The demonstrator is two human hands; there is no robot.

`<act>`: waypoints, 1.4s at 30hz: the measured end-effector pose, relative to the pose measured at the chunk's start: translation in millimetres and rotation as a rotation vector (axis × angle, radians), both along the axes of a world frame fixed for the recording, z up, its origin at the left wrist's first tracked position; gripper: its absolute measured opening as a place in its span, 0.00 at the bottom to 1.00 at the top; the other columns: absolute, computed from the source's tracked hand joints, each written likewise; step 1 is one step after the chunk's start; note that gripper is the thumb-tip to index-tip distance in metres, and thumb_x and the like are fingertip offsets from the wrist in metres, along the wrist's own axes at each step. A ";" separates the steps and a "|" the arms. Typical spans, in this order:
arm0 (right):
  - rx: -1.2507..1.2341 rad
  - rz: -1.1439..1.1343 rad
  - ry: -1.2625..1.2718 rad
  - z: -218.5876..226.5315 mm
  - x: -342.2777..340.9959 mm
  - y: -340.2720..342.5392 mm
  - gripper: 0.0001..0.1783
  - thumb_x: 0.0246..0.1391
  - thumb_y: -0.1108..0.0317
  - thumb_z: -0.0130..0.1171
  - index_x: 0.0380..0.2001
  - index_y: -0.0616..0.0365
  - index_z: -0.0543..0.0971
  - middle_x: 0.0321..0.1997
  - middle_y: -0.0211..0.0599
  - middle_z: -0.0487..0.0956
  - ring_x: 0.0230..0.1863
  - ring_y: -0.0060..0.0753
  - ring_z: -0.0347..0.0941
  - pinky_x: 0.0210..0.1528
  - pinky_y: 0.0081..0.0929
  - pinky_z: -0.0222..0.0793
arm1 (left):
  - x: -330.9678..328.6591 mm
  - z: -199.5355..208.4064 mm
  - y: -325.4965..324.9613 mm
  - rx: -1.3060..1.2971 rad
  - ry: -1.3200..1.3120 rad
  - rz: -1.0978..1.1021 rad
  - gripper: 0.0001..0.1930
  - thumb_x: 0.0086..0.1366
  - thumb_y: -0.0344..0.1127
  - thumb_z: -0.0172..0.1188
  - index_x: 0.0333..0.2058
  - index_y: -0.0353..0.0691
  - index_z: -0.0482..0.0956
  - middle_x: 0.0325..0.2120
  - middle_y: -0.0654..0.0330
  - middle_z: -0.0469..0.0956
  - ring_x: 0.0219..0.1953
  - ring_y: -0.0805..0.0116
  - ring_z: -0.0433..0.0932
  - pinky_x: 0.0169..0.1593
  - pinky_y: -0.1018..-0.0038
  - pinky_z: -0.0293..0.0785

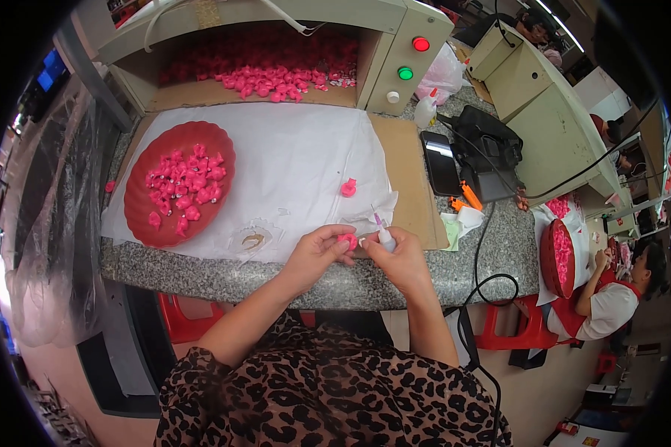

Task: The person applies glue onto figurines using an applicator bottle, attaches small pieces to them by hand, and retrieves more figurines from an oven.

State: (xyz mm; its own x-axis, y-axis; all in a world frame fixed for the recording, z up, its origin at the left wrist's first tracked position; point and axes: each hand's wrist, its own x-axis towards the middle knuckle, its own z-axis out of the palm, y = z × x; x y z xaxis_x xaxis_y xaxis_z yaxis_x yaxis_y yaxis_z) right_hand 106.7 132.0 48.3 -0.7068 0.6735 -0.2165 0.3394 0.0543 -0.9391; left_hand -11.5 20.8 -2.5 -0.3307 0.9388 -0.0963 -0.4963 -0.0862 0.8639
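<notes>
Close to the front edge of the bench, my left hand (314, 255) pinches a small pink molded piece (347, 239). My right hand (401, 259) holds a small translucent bottle (387, 239) with a thin purple needle tip pointing up. A tiny white part (362, 242) sits at my right fingertips, right beside the pink piece. Another pink molded piece (348, 188) lies on the white paper (290, 156) just beyond my hands. To the left, a red scalloped bowl (139, 217) contains many similar pink pieces, some showing small white bits.
At the back, a beige machine (388, 71) with red and green lights has a heap of pink pieces (272, 80) in its opening. A phone (440, 162), black bag (490, 141) and orange tool (470, 195) lie on the right. A co-worker (603, 302) sits farther right. A black cable (478, 257) hangs over the edge.
</notes>
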 end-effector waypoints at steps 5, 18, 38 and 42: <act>0.021 0.029 -0.028 -0.5 -1.3 -1.3 0.10 0.40 0.68 0.58 0.22 0.65 0.74 0.17 0.30 0.72 0.21 0.16 0.64 0.22 0.18 0.61 | 1.2 -0.8 0.9 0.017 0.001 0.005 0.14 0.59 0.28 0.49 0.43 0.31 0.65 0.30 0.59 0.72 0.30 0.72 0.72 0.36 0.78 0.71; -0.213 0.036 0.020 0.8 -6.8 -1.7 0.10 0.43 0.66 0.58 0.25 0.62 0.74 0.18 0.30 0.73 0.16 0.15 0.64 0.17 0.13 0.58 | -0.6 2.7 -0.7 0.052 -0.014 0.012 0.10 0.58 0.26 0.49 0.39 0.33 0.66 0.32 0.58 0.72 0.32 0.72 0.72 0.37 0.78 0.71; -0.638 -0.160 0.336 -18.4 -9.2 -27.1 0.11 0.48 0.62 0.56 0.29 0.58 0.72 0.20 0.25 0.70 0.16 0.13 0.61 0.16 0.12 0.56 | -1.8 9.4 -1.7 -0.027 0.137 0.041 0.12 0.58 0.29 0.50 0.42 0.36 0.67 0.24 0.62 0.71 0.20 0.79 0.68 0.22 0.85 0.65; -0.645 -0.153 0.377 -25.6 -7.6 -26.8 0.10 0.48 0.62 0.55 0.27 0.58 0.71 0.20 0.25 0.69 0.17 0.14 0.61 0.16 0.13 0.57 | -3.8 23.9 -6.8 -0.104 0.101 -0.213 0.13 0.63 0.35 0.43 0.45 0.42 0.64 0.21 0.67 0.65 0.17 0.84 0.60 0.17 0.88 0.51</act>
